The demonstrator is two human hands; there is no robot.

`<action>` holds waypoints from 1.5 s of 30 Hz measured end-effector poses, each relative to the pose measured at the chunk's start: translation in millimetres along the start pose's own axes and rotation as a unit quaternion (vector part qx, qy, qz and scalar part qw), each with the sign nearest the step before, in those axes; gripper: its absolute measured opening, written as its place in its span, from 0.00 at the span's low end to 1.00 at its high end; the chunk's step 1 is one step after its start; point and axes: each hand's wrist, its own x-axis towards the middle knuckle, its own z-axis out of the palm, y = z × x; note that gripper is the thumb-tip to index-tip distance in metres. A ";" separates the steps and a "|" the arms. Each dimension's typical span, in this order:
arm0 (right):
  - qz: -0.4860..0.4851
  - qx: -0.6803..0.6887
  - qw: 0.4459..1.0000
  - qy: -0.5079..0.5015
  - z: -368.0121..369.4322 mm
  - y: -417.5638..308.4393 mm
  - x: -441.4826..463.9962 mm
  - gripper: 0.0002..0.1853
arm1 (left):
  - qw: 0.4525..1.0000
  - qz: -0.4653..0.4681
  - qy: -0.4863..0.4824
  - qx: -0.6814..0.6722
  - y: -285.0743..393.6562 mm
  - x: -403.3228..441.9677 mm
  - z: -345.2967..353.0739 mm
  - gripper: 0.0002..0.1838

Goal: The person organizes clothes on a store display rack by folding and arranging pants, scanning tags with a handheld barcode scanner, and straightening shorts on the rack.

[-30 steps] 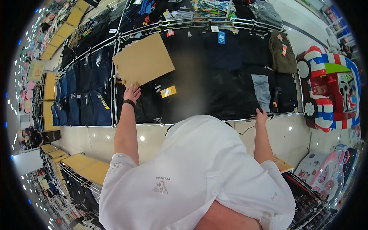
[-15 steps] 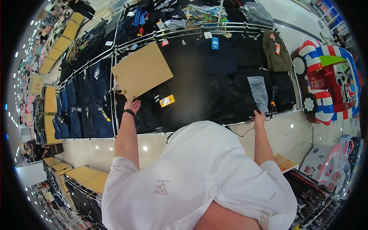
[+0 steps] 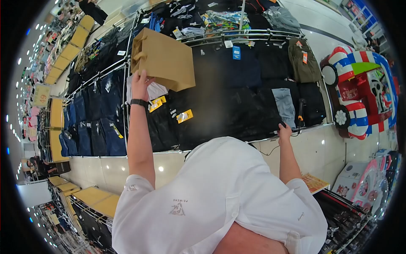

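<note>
My left hand (image 3: 140, 86), with a dark band at the wrist, is closed at the lower left edge of a brown paper bag (image 3: 169, 61). The bag is tilted above the dark folded trousers, its handle side facing left. Pale cloth (image 3: 157, 91) and a yellow tag (image 3: 157, 103) show just below the bag. At the front right edge of the display, my right hand (image 3: 285, 132) is closed around a small black object (image 3: 282, 125) whose kind I cannot make out. Grey folded cloth (image 3: 283, 106) lies just beyond it.
A metal rail (image 3: 313, 127) edges the display. Jeans (image 3: 84, 137) lie to the left. A black-and-orange tool (image 3: 301, 108) is near the right hand. A red, white and blue toy car (image 3: 359, 91) stands at right. A thin cable (image 3: 266, 153) hangs in front.
My left hand has moved up and farther over the display, closing on the bag. The bag has risen and tilted, uncovering a second yellow tag. My right hand has barely moved.
</note>
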 end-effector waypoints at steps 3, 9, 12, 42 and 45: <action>-0.019 0.004 1.000 0.011 0.8 1.3 0.0 0.15 | 0.999 0.018 -0.032 -0.011 30.5 15.6 35.1 0.12; -0.011 0.003 1.000 0.019 1.6 -0.4 -6.2 0.15 | 0.997 0.041 -0.043 -0.048 29.5 57.8 75.8 0.12; -0.004 0.010 1.000 0.011 -1.3 8.6 0.2 0.15 | 0.992 -0.109 -0.052 -0.024 -21.3 84.9 63.3 0.19; 0.003 -0.040 0.998 -0.044 -3.9 -21.0 5.9 0.14 | 0.792 -0.407 -0.079 0.449 -207.5 -244.3 -39.2 0.43; 0.001 -0.015 0.999 -0.036 -4.0 -20.1 5.7 0.16 | 0.798 -0.392 -0.065 0.453 -229.1 -246.4 -48.4 0.44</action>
